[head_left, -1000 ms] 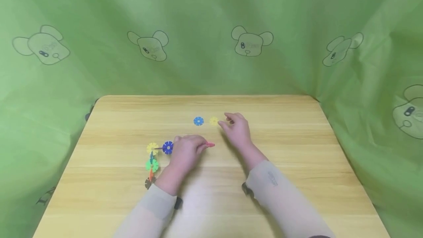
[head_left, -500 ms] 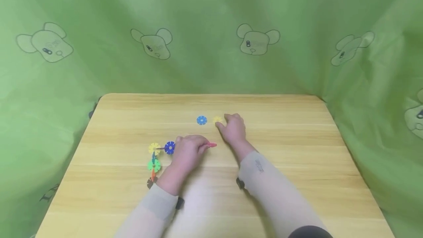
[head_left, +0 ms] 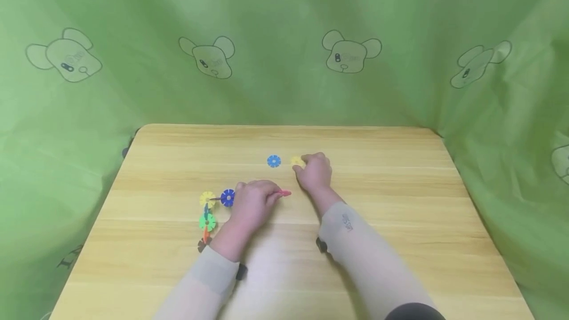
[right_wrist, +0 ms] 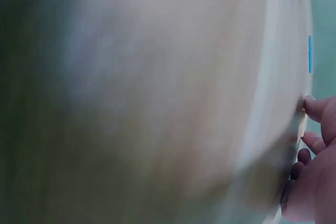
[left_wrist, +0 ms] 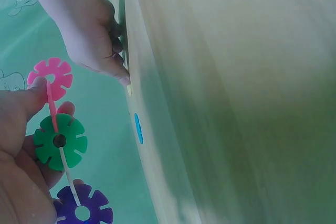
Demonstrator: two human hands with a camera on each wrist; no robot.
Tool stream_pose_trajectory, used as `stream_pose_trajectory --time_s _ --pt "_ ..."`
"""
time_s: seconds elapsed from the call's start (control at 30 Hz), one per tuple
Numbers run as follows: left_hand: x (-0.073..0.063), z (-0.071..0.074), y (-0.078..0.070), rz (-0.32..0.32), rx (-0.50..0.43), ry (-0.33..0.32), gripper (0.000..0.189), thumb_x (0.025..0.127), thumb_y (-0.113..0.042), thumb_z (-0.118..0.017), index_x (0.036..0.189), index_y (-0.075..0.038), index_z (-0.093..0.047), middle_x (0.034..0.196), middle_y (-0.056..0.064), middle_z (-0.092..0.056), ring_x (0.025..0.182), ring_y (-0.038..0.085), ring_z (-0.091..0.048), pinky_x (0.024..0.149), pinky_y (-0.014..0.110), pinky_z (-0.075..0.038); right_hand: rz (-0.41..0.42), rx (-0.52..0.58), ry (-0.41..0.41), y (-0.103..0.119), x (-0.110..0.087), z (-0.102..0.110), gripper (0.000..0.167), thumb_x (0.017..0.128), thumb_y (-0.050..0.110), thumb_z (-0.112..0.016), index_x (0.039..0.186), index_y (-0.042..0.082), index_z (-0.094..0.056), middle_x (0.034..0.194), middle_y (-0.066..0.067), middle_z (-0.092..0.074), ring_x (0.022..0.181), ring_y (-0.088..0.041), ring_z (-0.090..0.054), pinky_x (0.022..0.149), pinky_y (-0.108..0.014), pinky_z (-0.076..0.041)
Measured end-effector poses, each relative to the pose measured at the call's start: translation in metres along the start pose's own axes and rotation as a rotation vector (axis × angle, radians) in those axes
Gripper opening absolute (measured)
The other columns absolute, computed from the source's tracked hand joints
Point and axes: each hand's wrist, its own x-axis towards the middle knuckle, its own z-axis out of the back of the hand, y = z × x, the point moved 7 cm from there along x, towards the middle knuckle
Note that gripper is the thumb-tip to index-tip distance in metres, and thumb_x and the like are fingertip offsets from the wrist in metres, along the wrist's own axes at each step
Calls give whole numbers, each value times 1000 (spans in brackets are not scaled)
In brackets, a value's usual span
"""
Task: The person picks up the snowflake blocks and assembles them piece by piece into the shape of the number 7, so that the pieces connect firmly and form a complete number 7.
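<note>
My left hand (head_left: 253, 204) holds a chain of slotted plastic snowflake discs, with the thumb against a pink disc (left_wrist: 60, 69) at its end. Behind that pink disc come an edge-on pink disc, a green disc (left_wrist: 77, 142), a pale edge-on disc and a dark blue disc (head_left: 228, 197). In the head view the chain runs left to a yellow disc (head_left: 207, 200), then bends down through a green disc and an orange one to a brown disc (head_left: 203, 245). At the back, my right hand (head_left: 314, 174) pinches a loose yellow disc (head_left: 297, 161) on the table by its edges.
A loose light blue disc (head_left: 273, 161) lies flat on the wooden table (head_left: 378, 162), left of the loose yellow one. A green curtain (head_left: 275, 98) with printed mouse faces surrounds the table's back and sides.
My right hand has come down onto the loose yellow disc, thumb and finger now at its edges. The left hand keeps its hold on the chain. The head view has shifted slightly.
</note>
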Motion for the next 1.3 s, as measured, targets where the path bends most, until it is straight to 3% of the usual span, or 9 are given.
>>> stream_pose_trajectory --time_s 0.2,0.47,0.73,0.87,1.1,1.3 --pt "0 -2 -1 3 8 6 10 99 -33 -76 101 -25 -82 105 -8 -80 96 17 -74 89 45 -47 -45 108 -2 -4 -3 8 48 91 23 -81 131 1 -68 133 -19 -62 123 -41 -55 112 -59 -40" --pt "1 -2 0 28 3 20 11 100 -33 -75 101 -25 -82 105 -8 -80 97 17 -74 95 47 -48 -24 301 31 -12 -14 18 24 97 9 -73 119 -1 -68 113 -18 -71 108 -35 -68 98 -47 -57" --pt "1 1 -2 49 -17 31 13 100 -34 -74 101 -24 -82 107 -7 -79 100 19 -74 104 60 -46 2 483 42 -26 -40 39 29 97 8 -72 125 -1 -72 114 -18 -72 107 -32 -69 97 -41 -59" --pt "1 0 -3 44 -20 22 12 100 -33 -75 101 -24 -82 106 -7 -80 99 19 -74 102 59 -47 -16 568 49 -27 -57 52 28 96 6 -73 123 -3 -73 112 -18 -74 105 -29 -70 93 -32 -60" --pt "1 -1 -5 37 -26 16 10 100 -33 -75 101 -25 -81 105 -8 -79 98 17 -73 96 51 -47 -19 703 107 -17 -84 67 30 91 -1 -74 121 -8 -72 104 -19 -74 86 -19 -71 81 -29 -63" --pt "1 -2 -7 37 -48 7 9 99 -32 -75 99 -24 -80 102 -7 -79 96 17 -73 102 56 -46 10 748 146 -6 -98 69 31 90 -4 -74 119 -12 -71 93 -14 -76 75 -12 -71 75 -27 -63"
